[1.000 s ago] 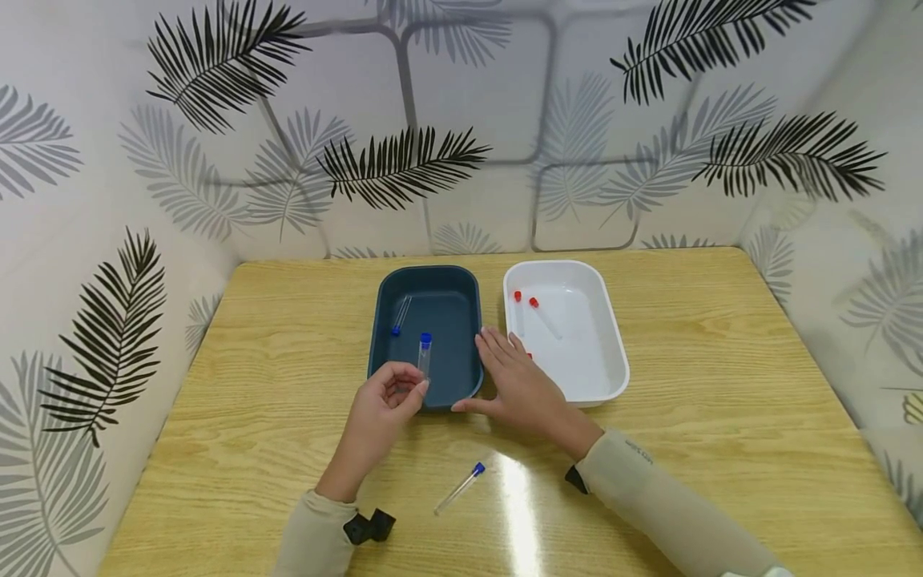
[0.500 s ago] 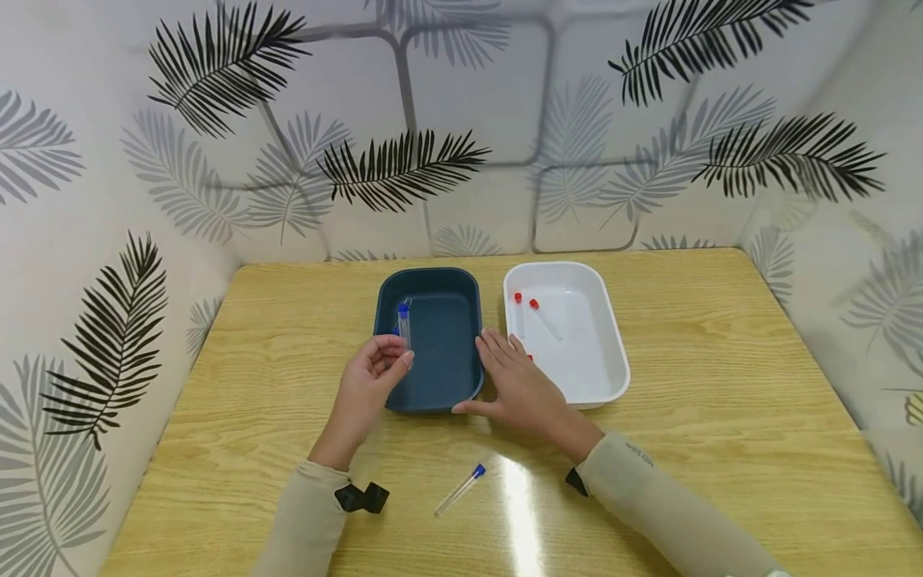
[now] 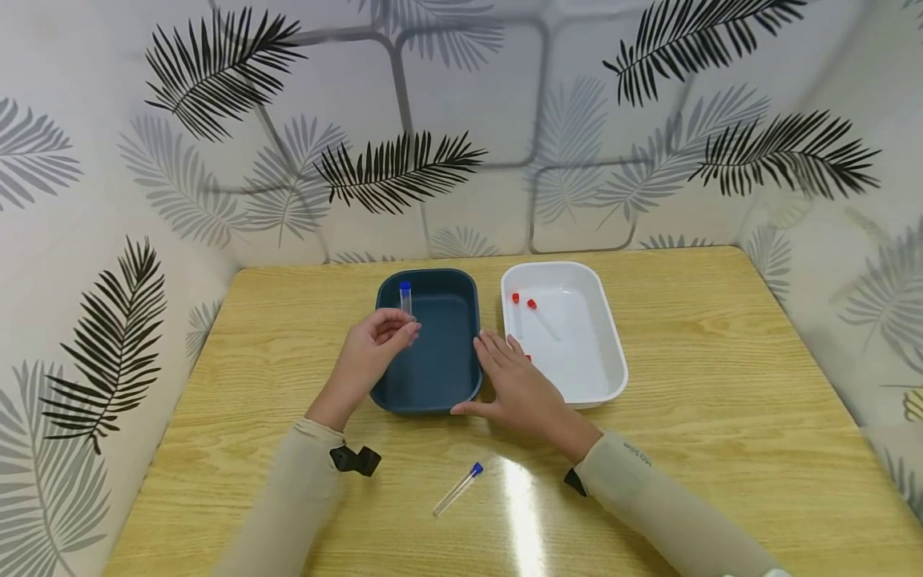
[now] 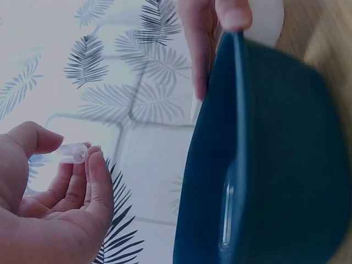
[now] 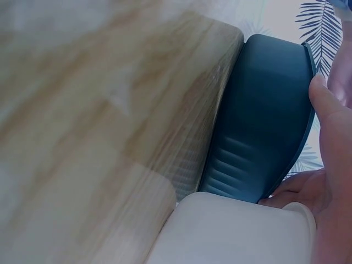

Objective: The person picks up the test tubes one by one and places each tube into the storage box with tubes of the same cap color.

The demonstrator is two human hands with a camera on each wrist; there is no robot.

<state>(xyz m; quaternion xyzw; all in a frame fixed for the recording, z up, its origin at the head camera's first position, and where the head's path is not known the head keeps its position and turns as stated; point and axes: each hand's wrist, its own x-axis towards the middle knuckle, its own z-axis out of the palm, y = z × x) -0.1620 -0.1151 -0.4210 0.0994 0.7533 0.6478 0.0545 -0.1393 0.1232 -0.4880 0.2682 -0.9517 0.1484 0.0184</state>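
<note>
My left hand (image 3: 375,340) pinches a clear test tube (image 3: 406,300) with a blue cap, held cap-up over the left part of the dark blue tray (image 3: 443,369). In the left wrist view the rounded end of the held tube (image 4: 77,153) shows between thumb and fingers. Inside that tray lies another clear tube (image 4: 226,212), which the left hand hides in the head view. My right hand (image 3: 525,394) rests on the tray's near right corner, thumb at the front rim and straight fingers along the right side.
A white tray (image 3: 613,377) stands close to the right of the dark one, with red-capped tubes (image 3: 546,322) in it, one partly behind the right hand. Nearer on the wooden table (image 3: 692,385) lies a blue-capped tube (image 3: 456,490). A leaf-patterned wall covering (image 3: 476,96) rises behind.
My left hand has moved away from me over the dark blue tray with the test tube, from the near end towards the far left. The right hand has kept its place.
</note>
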